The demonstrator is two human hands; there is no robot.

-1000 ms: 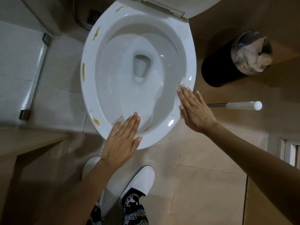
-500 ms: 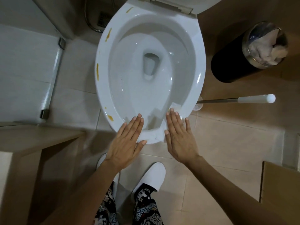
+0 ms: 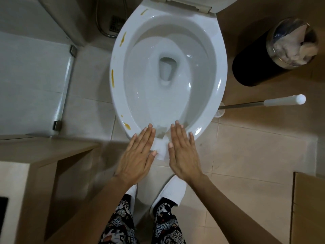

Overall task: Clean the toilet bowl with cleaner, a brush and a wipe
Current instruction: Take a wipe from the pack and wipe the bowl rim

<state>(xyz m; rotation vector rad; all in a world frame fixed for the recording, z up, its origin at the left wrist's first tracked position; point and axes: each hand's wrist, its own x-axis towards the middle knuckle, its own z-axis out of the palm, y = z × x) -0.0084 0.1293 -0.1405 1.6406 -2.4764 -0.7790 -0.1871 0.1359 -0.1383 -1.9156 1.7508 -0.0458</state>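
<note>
We look straight down on the toilet bowl (image 3: 168,73), its seat raised at twelve o'clock. Yellow-brown smears (image 3: 112,77) mark the rim from about seven to eleven o'clock. Our left hand (image 3: 137,155) lies flat over the front of the rim at six o'clock, fingers straight and together, gripping nothing. Our right hand (image 3: 182,154) lies flat just beside it, fingers likewise straight, fingertips reaching over the rim's inner edge. Between the two hands, touching both, a white wipe (image 3: 161,148) drapes over the front lip of the rim; part of it is hidden under the right palm. The toilet brush (image 3: 263,103) lies on the tiled floor (image 3: 246,147) at three o'clock of the bowl, its white handle end pointing away and its head tucked against the bowl's base. A black waste bin (image 3: 255,64) with crumpled paper inside stands at two o'clock. Our white slippers (image 3: 170,192) stand at six o'clock.
</note>
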